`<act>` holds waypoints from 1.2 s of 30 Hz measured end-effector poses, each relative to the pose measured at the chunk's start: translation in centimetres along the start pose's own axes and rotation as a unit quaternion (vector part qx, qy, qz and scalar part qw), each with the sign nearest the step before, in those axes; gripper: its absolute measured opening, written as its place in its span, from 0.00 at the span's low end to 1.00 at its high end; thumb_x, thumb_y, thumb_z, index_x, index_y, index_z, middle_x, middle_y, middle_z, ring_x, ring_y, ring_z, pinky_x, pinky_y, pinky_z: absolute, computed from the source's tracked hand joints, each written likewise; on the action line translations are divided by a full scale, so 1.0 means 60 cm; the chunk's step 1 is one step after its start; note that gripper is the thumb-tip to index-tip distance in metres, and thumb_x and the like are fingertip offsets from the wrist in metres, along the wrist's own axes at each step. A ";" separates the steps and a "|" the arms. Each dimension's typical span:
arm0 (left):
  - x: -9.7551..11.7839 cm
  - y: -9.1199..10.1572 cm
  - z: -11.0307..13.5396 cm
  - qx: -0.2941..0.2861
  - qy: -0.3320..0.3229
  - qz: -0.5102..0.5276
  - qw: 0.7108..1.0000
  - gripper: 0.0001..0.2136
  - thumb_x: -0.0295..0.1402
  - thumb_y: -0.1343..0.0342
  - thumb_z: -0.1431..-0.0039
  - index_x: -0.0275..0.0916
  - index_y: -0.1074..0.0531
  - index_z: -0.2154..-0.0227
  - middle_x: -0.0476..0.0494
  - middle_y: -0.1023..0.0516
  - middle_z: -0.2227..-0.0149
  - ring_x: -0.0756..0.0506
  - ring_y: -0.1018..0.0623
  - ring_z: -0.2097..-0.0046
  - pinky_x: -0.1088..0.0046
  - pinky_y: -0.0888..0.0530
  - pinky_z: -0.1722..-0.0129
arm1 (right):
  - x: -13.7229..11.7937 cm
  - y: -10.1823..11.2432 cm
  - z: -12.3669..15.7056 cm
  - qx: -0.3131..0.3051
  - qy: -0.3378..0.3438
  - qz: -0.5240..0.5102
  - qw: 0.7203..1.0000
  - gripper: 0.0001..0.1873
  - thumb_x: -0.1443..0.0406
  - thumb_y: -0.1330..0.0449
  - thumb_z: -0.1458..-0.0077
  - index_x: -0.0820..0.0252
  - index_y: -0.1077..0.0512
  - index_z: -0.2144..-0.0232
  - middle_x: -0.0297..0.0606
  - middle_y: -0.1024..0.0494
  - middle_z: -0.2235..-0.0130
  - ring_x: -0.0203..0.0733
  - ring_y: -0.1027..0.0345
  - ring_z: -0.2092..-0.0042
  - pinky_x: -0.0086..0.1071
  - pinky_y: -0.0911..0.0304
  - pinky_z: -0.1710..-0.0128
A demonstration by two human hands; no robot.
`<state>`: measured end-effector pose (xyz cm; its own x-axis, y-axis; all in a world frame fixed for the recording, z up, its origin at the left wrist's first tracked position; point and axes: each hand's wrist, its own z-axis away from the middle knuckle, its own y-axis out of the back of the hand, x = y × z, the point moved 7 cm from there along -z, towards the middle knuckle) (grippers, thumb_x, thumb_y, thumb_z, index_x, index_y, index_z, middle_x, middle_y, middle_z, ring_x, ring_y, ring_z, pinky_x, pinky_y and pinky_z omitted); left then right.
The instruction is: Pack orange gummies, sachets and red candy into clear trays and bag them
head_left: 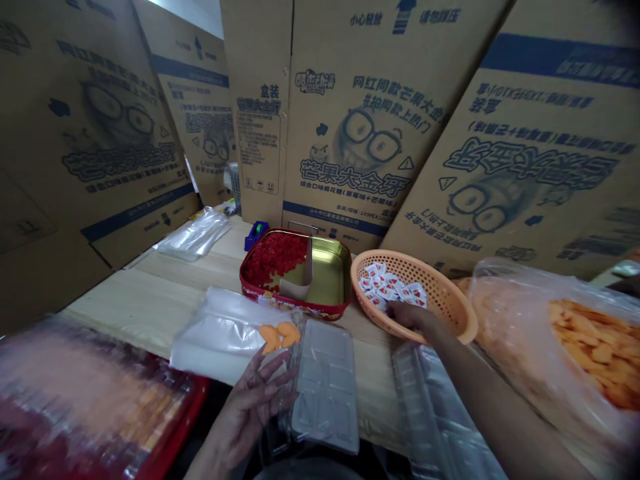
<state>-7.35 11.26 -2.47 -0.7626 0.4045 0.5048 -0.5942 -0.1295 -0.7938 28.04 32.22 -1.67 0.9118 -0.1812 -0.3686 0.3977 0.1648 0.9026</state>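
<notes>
My right hand (411, 316) reaches into an orange plastic basket (447, 293). Its fingers are drawn together at the small white packets with red marks (383, 283), and the fingertips are hidden. My left hand (255, 397) is open, fingers spread, beside a stack of clear compartment trays (327, 387). Just beyond those fingers lie several orange candy-like pieces (279, 336), over a pile of clear plastic bags (220, 327). Behind them sits a red tin (327, 308) with a divider; red bits (277, 257) fill part of its left side, and bare gold metal shows on the right.
Large cardboard boxes (350, 133) wall in the back and sides. At right stands a big plastic bag of orange pieces (595, 340). More clear trays (440, 413) lie below the basket. A red crate (185, 400) with filled packs is at lower left; a blue tape dispenser (256, 235) stands behind.
</notes>
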 end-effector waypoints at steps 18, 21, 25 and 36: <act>0.000 -0.004 -0.007 -0.055 -0.009 0.014 0.998 0.26 0.18 0.45 0.55 0.46 0.36 0.53 0.42 0.37 0.42 0.35 0.37 0.41 0.48 0.40 0.45 | -0.124 0.079 0.088 -0.055 0.046 -0.346 0.935 0.07 0.69 0.40 0.66 0.59 0.30 0.76 0.31 0.28 0.77 0.35 0.37 0.75 0.29 0.39 0.74; -0.004 -0.020 -0.012 -0.081 -0.003 0.018 0.997 0.29 0.14 0.46 0.59 0.46 0.36 0.53 0.42 0.35 0.43 0.34 0.37 0.42 0.47 0.40 0.46 | -0.245 0.055 0.166 -0.104 0.223 -0.315 0.917 0.11 0.62 0.38 0.60 0.58 0.27 0.70 0.34 0.27 0.70 0.36 0.35 0.70 0.29 0.38 0.69; -0.005 -0.038 -0.015 -0.107 -0.003 0.012 0.994 0.30 0.14 0.48 0.60 0.45 0.35 0.52 0.43 0.31 0.48 0.35 0.34 0.44 0.46 0.39 0.47 | -0.384 -0.010 0.295 -0.156 0.467 -0.178 0.852 0.09 0.66 0.46 0.47 0.55 0.27 0.64 0.36 0.31 0.61 0.35 0.36 0.61 0.28 0.38 0.62; 0.002 -0.023 -0.007 -0.108 -0.002 0.018 0.994 0.31 0.11 0.49 0.61 0.43 0.35 0.51 0.43 0.29 0.50 0.35 0.33 0.45 0.47 0.39 0.47 | -0.344 0.024 0.255 0.025 0.457 -0.122 0.881 0.11 0.64 0.51 0.42 0.56 0.31 0.60 0.40 0.28 0.60 0.41 0.34 0.57 0.35 0.37 0.58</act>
<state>-6.52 11.87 -1.48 -0.7835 0.4003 0.4752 -0.4974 0.0544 -0.8658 8.19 21.33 10.64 0.5106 0.6552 -0.5568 0.6080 0.1827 0.7726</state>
